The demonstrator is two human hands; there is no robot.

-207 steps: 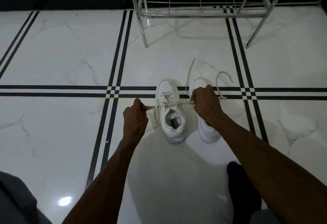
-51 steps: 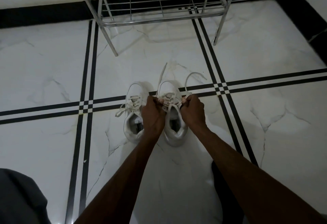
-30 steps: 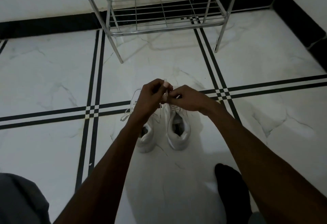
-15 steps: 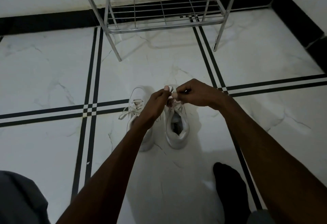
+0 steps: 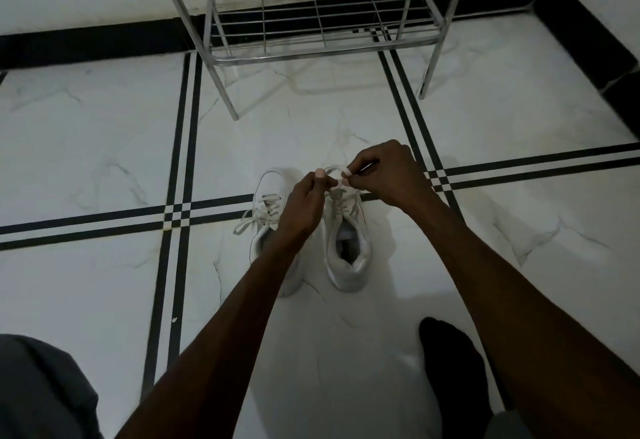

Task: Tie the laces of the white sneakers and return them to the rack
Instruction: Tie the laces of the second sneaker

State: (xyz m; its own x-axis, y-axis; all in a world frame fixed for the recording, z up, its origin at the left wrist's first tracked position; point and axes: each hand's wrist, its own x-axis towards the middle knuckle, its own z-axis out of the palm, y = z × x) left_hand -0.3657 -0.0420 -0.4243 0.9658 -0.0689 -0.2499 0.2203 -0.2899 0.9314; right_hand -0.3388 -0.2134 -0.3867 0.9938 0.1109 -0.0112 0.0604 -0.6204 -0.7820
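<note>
My fingers on both hands pinch the lace above the right sneaker.

The rack stands empty by the wall, well apart from both shoes on the floor. The left sneaker already shows a bow. My left hand and right hand nearly touch; I should keep the loops even and pull slowly outward. My hands hide the knot, so I cannot tell how tight it is.

Both my forearms reach up from the lower frame and meet near centre. My left hand and right hand nearly touch, thumbs and forefingers pinched, knuckles upward, right hand slightly higher in frame.
</note>
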